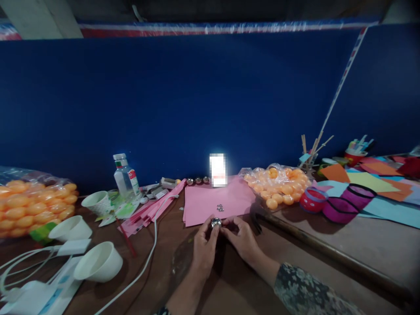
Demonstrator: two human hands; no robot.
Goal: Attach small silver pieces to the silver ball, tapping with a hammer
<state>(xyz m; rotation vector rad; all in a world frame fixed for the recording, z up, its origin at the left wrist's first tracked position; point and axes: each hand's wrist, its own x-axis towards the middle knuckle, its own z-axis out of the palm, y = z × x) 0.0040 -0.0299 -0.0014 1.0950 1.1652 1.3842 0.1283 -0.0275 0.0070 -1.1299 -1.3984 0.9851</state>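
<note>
My left hand point(203, 247) and my right hand point(242, 238) meet at the near edge of a pink paper sheet point(210, 199) on the brown table. Both pinch a small shiny silver ball point(215, 222) between their fingertips. A few tiny shiny pieces point(219, 208) lie on the pink sheet just beyond the ball. Three more silver balls point(197, 180) sit in a row at the sheet's far edge, beside a bright lit phone screen point(218, 169). My right forearm wears a camouflage sleeve.
Bags of orange balls lie at the far left point(31, 205) and right of centre point(278, 183). White paper cups point(98, 261), a water bottle point(124, 175), pink paper strips point(154, 208) and a white cable point(147, 258) lie left. Coloured paper sheets point(370, 181) and purple rings point(344, 201) lie right.
</note>
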